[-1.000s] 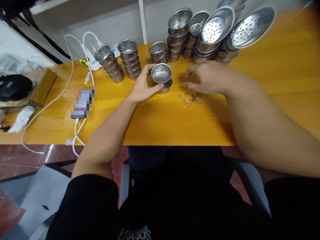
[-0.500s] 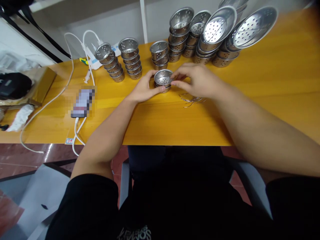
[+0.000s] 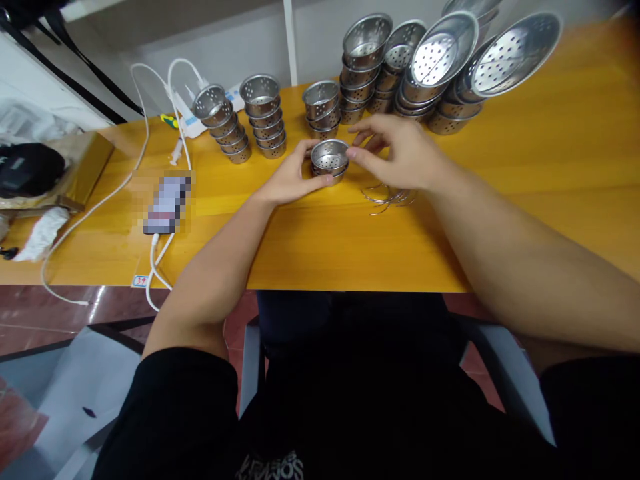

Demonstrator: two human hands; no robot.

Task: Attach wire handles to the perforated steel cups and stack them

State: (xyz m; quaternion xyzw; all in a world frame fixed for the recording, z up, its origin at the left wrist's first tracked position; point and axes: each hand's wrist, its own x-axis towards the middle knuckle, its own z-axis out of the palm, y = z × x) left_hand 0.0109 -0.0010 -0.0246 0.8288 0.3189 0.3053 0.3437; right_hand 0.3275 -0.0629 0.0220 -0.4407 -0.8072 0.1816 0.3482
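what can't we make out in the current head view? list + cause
Head view:
- Phone screen: pixelated.
- Lower cup: mostly hidden by the upper cup and left hand.
- Right hand: contact with the upper cup's rim too small to confirm.
- Wires: too thin and tangled to count.
- Black item: cut off by left edge.

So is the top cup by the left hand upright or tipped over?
Upright: the top cup by the left hand has its mouth facing up, its holed bottom showing.
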